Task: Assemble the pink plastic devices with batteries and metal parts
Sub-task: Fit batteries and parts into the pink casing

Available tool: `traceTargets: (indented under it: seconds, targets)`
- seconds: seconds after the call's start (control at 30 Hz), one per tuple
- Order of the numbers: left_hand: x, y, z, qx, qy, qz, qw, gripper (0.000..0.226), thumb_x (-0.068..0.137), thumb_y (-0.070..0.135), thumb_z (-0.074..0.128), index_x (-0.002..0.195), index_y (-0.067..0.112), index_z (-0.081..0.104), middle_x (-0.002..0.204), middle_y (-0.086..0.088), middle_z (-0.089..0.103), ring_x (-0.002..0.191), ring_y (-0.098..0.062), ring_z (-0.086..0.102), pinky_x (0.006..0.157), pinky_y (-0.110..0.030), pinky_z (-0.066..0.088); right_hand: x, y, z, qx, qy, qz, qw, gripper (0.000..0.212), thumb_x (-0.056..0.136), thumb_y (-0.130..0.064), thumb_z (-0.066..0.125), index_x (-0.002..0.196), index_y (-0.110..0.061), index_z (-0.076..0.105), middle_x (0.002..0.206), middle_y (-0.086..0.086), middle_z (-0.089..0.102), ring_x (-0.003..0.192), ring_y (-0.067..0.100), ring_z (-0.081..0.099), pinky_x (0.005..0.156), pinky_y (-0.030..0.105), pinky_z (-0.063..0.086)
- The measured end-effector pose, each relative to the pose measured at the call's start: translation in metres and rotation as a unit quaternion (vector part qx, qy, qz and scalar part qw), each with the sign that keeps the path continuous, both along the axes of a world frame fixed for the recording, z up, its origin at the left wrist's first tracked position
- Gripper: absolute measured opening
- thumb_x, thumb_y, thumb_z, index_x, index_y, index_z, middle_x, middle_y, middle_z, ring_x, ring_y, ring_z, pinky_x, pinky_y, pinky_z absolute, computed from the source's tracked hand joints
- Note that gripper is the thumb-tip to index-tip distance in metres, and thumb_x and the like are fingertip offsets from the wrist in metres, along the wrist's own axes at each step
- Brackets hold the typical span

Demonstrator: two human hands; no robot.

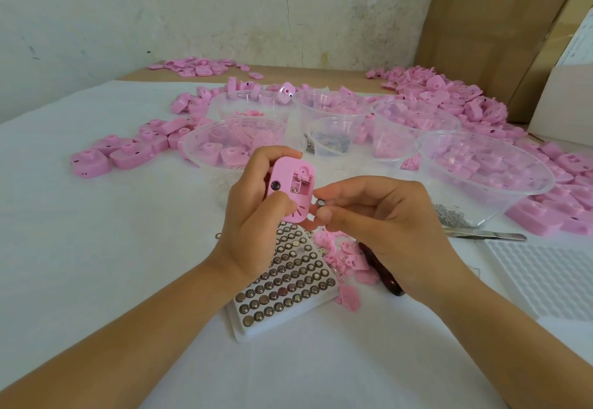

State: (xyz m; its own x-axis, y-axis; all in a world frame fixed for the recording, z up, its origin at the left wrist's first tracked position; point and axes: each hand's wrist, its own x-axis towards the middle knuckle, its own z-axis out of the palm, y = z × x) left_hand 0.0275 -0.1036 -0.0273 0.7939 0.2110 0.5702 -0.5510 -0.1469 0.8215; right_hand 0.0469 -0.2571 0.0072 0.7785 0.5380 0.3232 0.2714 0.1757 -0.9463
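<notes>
Centre of frame: left hand (253, 216) clamped on a pink rounded-rectangular plastic device (290, 187), right hand (385, 225) pinching a small silver button-cell battery (320, 203).
Device is held tilted above the white-covered counter (96, 248), open compartment facing the camera. The battery is just right of its lower edge; can't tell if they touch. Directly below the hands sits a white tray of button cells (282, 280) in rows, with loose small pink plastic bits (343, 257) just right of it. Steel tweezers (484, 234) lie at right, near a white gridded tray (545, 280). Upper centre has a cluster of clear plastic bowls (526, 196), most holding pink parts; the small middle one holds grey metal parts (330, 144). Heaps of pink housings (449, 97) surround the bowls left and right.
</notes>
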Motion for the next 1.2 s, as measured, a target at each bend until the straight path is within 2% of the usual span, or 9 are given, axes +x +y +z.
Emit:
traceTargets:
  seconds: [0.13, 0.27, 0.33, 0.5, 0.57, 0.67, 0.9, 1.07, 1.2]
  targets:
    - [0.000, -0.001, 0.000, 0.010, -0.009, -0.004, 1.000, 0.041, 0.067, 0.001, 0.040, 0.099, 0.024, 0.051, 0.083, 0.022, 0.059, 0.077, 0.001, 0.055, 0.055, -0.017, 0.047, 0.000, -0.001, -0.001, 0.008, 0.008, -0.007, 1.000, 0.020, 0.073, 0.009, 0.067, 0.078, -0.010, 0.070, 0.070, 0.001, 0.073, 0.055, 0.005, 0.066, 0.045, 0.008, 0.045]
    - [-0.002, -0.002, 0.001, 0.009, -0.012, -0.009, 1.000, 0.040, 0.067, 0.001, 0.040, 0.099, 0.022, 0.051, 0.081, 0.021, 0.058, 0.074, 0.000, 0.055, 0.052, -0.016, 0.047, 0.003, 0.000, -0.003, 0.011, -0.020, -0.008, 1.000, 0.020, 0.067, 0.004, 0.069, 0.076, -0.014, 0.069, 0.069, -0.001, 0.073, 0.067, 0.011, 0.070, 0.063, 0.014, 0.052]
    - [-0.002, -0.002, 0.002, 0.017, -0.015, -0.002, 1.000, 0.039, 0.067, 0.002, 0.040, 0.099, 0.022, 0.051, 0.081, 0.020, 0.058, 0.074, -0.001, 0.054, 0.053, -0.018, 0.048, 0.004, 0.000, -0.004, 0.015, -0.023, -0.004, 1.000, 0.019, 0.066, 0.002, 0.070, 0.075, -0.014, 0.069, 0.068, -0.001, 0.072, 0.067, 0.012, 0.070, 0.064, 0.015, 0.052]
    - [-0.004, -0.004, 0.003, 0.021, -0.005, -0.010, 1.000, 0.040, 0.068, 0.002, 0.041, 0.101, 0.023, 0.051, 0.082, 0.018, 0.057, 0.072, -0.011, 0.056, 0.050, -0.033, 0.054, 0.003, -0.001, -0.004, 0.015, -0.046, -0.029, 0.998, 0.010, 0.062, -0.014, 0.071, 0.070, -0.020, 0.069, 0.064, -0.007, 0.070, 0.059, 0.004, 0.066, 0.058, 0.011, 0.049]
    - [-0.004, -0.004, 0.003, 0.031, -0.003, -0.014, 0.999, 0.041, 0.068, 0.002, 0.042, 0.102, 0.024, 0.050, 0.082, 0.022, 0.057, 0.072, -0.007, 0.057, 0.051, -0.025, 0.053, 0.002, -0.001, -0.006, -0.017, -0.105, -0.071, 0.992, 0.005, 0.066, -0.023, 0.070, 0.070, -0.025, 0.070, 0.062, -0.012, 0.068, 0.053, 0.000, 0.061, 0.050, 0.008, 0.045]
    - [-0.004, -0.007, 0.004, 0.047, -0.001, -0.017, 0.999, 0.041, 0.068, 0.002, 0.046, 0.101, 0.024, 0.048, 0.079, 0.026, 0.057, 0.071, 0.000, 0.059, 0.053, -0.010, 0.047, 0.002, -0.001, -0.009, -0.083, -0.267, -0.154, 0.948, 0.001, 0.074, -0.023, 0.072, 0.075, -0.023, 0.070, 0.063, -0.016, 0.064, 0.059, 0.002, 0.061, 0.054, 0.008, 0.046]
    - [-0.006, -0.010, 0.003, 0.085, 0.016, -0.026, 0.996, 0.042, 0.071, 0.003, 0.055, 0.106, 0.026, 0.047, 0.083, 0.025, 0.058, 0.070, -0.005, 0.063, 0.057, -0.018, 0.053, 0.006, 0.000, -0.015, -0.110, -0.387, -0.230, 0.886, 0.002, 0.074, -0.010, 0.072, 0.075, -0.008, 0.071, 0.065, -0.008, 0.061, 0.068, 0.005, 0.057, 0.061, 0.003, 0.042]
    - [-0.006, -0.010, 0.003, 0.103, 0.022, -0.007, 0.994, 0.045, 0.069, 0.006, 0.057, 0.106, 0.030, 0.046, 0.083, 0.012, 0.058, 0.067, -0.005, 0.061, 0.053, -0.017, 0.049, 0.009, -0.001, -0.018, -0.142, -0.476, -0.234, 0.836, 0.003, 0.076, -0.004, 0.069, 0.075, -0.004, 0.072, 0.067, 0.002, 0.067, 0.060, 0.007, 0.055, 0.056, 0.023, 0.047]
    - [-0.005, -0.010, 0.002, 0.115, 0.021, -0.001, 0.993, 0.045, 0.070, 0.009, 0.060, 0.106, 0.032, 0.046, 0.088, 0.004, 0.059, 0.072, -0.011, 0.063, 0.055, -0.023, 0.053, 0.010, 0.001, -0.019, -0.158, -0.519, -0.260, 0.799, 0.006, 0.075, -0.003, 0.068, 0.069, -0.003, 0.070, 0.062, 0.005, 0.064, 0.053, 0.020, 0.058, 0.045, 0.032, 0.047]
